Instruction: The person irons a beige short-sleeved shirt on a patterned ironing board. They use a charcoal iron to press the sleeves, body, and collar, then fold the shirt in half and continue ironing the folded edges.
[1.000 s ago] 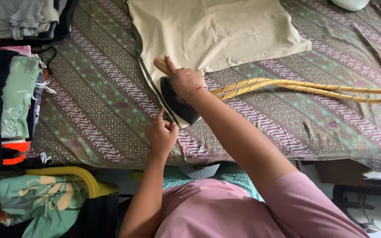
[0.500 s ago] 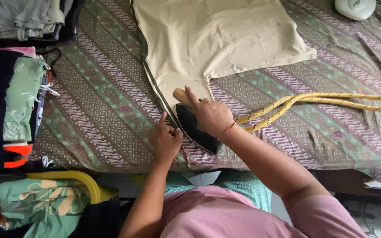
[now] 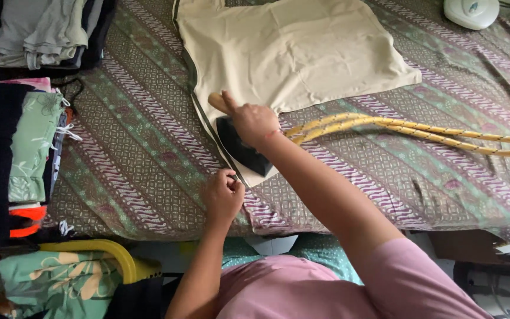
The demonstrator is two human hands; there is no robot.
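Note:
A beige garment (image 3: pixel 293 56) lies flat on a patterned cloth-covered surface (image 3: pixel 143 153). My right hand (image 3: pixel 254 121) grips the wooden handle of a black iron (image 3: pixel 242 150) that rests on the garment's near corner. A yellow braided cord (image 3: pixel 408 127) runs from the iron off to the right. My left hand (image 3: pixel 222 195) pinches the garment's edge just in front of the iron, holding it down.
Folded clothes are stacked at the far left (image 3: pixel 28 147) and top left (image 3: pixel 42 29). A white rounded object (image 3: pixel 470 12) sits at the top right. A yellow-rimmed basket (image 3: pixel 98 251) with floral cloth stands by the near left edge.
The iron and my right hand slid up along the garment's edge toward its middle. My left hand stayed at the near edge, still pinching the fabric.

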